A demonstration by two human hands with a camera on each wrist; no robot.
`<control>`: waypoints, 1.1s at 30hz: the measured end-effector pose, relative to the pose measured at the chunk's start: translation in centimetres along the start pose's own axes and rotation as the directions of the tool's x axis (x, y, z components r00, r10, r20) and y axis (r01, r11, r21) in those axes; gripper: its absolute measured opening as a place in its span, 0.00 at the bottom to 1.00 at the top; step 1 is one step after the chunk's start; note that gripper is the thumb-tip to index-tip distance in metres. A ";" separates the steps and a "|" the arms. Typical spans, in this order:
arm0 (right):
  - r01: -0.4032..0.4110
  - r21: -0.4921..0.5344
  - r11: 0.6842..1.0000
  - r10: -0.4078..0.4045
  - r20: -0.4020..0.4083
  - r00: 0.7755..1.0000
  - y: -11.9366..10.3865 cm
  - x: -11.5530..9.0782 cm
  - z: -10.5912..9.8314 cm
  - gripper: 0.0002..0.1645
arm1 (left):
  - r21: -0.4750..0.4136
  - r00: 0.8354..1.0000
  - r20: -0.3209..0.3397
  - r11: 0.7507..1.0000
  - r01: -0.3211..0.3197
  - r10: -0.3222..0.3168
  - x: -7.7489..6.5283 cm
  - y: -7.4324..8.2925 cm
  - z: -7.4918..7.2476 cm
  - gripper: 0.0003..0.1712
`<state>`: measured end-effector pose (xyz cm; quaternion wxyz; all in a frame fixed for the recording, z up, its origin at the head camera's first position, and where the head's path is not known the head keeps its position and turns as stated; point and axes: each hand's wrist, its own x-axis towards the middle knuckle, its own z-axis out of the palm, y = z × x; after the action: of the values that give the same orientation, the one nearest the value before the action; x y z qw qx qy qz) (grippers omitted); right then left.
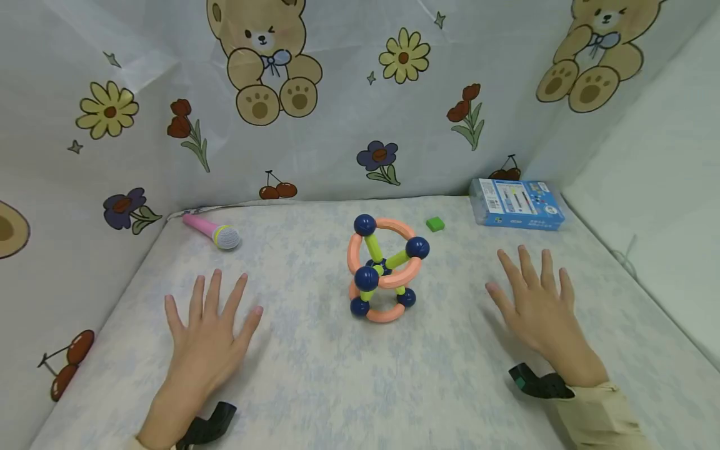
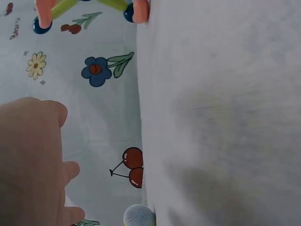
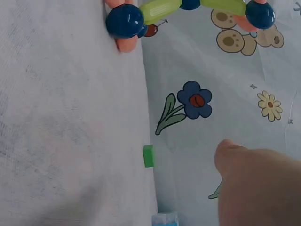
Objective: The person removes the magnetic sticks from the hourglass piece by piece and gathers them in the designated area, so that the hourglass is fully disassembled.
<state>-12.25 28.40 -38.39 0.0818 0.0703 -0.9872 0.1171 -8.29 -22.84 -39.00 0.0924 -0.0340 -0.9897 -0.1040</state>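
Observation:
A toy built of navy balls, lime-green rods and curved salmon-pink rods [image 1: 405,276] stands mid-table. My left hand [image 1: 205,350], palm down with fingers spread and straight, is to its left and nearer to me. On the other side my right hand [image 1: 540,306] has its fingers spread too, and nothing is in it. In the left wrist view part of the left hand [image 2: 30,165] shows at the left, with a piece of the toy's pink rod [image 2: 45,12] at the top. The right wrist view shows the right thumb [image 3: 235,157] and a navy ball [image 3: 124,21] of the toy.
A pink toy microphone [image 1: 205,229] lies at the back left. Behind the toy sits a small green block [image 1: 435,224]. A blue and clear box [image 1: 517,204] is at the back right corner. Patterned cloth walls [image 1: 337,137] rise behind and beside the table.

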 end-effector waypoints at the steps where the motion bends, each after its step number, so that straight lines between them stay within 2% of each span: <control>1: 0.010 0.012 1.000 -0.010 -0.018 1.000 -0.1 0.3 -0.3 0.43 | -0.018 1.000 0.008 1.000 -0.005 0.005 0.2 0.1 -0.4 0.41; 4: 0.057 0.032 0.998 -0.055 -0.077 0.996 -0.6 1.1 -1.3 0.41 | -0.073 0.998 0.042 0.997 -0.035 0.038 1.1 0.7 -1.9 0.41; 7: 0.094 0.052 0.994 -0.088 -0.108 0.990 -1.6 2.1 -2.7 0.40 | -0.138 0.991 0.077 0.986 -0.095 0.107 2.3 1.8 -3.8 0.40; 10: 0.120 0.070 0.990 -0.111 -0.111 0.988 -3.1 3.4 -4.3 0.40 | -0.214 0.975 0.110 0.963 -0.167 0.193 3.7 3.2 -5.5 0.39; 14: 0.140 0.102 0.985 -0.130 -0.095 0.987 -5.4 5.0 -6.2 0.40 | -0.290 0.944 0.147 0.926 -0.243 0.294 5.8 5.4 -6.8 0.41; 17: 0.159 0.138 0.978 -0.148 -0.087 0.985 -7.2 5.9 -7.0 0.40 | -0.338 0.923 0.144 0.895 -0.293 0.356 7.3 7.1 -7.2 0.43; 21: 0.203 0.197 0.959 -0.186 -0.102 0.977 -9.5 6.9 -7.7 0.38 | -0.429 0.907 0.115 0.844 -0.321 0.404 8.8 9.4 -7.2 0.44; 25: 0.240 0.290 0.926 -0.215 -0.117 0.970 -11.2 7.6 -7.5 0.34 | -0.511 0.907 0.100 0.803 -0.306 0.409 9.7 11.1 -6.9 0.43; 28: 0.253 0.365 0.896 -0.225 -0.117 0.967 -11.9 7.7 -7.0 0.32 | -0.564 0.909 0.094 0.773 -0.288 0.407 9.9 11.7 -6.7 0.41; 31: 0.274 0.398 0.875 -0.246 -0.121 0.962 -12.1 7.6 -6.6 0.30 | -0.601 0.909 0.083 0.749 -0.281 0.408 9.9 12.0 -6.7 0.41; 33: 0.291 0.393 0.872 -0.265 -0.122 0.957 -12.1 7.5 -6.6 0.29 | -0.615 0.908 0.081 0.738 -0.279 0.412 9.7 12.2 -6.8 0.43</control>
<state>-16.75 17.45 -28.09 0.1130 0.2232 -0.9176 0.3090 -15.59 -11.92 -28.15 -0.0110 -0.2559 -0.8876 -0.3828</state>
